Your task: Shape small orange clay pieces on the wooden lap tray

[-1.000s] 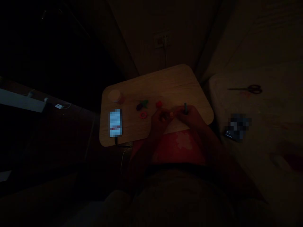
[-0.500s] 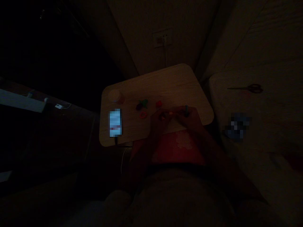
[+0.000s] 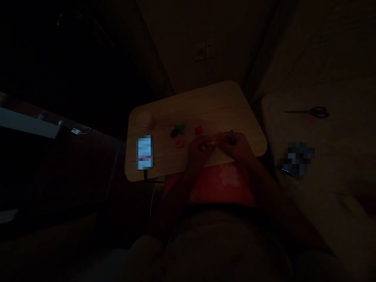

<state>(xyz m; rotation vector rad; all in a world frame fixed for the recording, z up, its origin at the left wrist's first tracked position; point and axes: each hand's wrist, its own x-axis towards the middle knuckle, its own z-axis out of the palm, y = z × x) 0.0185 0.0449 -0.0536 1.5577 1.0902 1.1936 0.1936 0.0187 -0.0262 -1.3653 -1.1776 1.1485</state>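
Note:
Over the near right part of the small wooden table, my left hand is closed in a pinch on a small orange piece. My right hand is closed close beside it, its fingertips meeting the piece from the right. A short greenish stick-like thing stands up out of the right hand's grip. Just beyond the left hand lies a red lump. Left of the hands are a red ring, a green piece and a dark lump. Darkness hides finer detail.
A lit phone with a blurred screen lies on the table's left side, below a round lidded tub. Scissors and a blurred dark object rest on the pale surface at right. A red seat shows below the table edge.
The view has shifted slightly, so everything sits a little further right. Both hands keep nearly the same pose around the orange piece.

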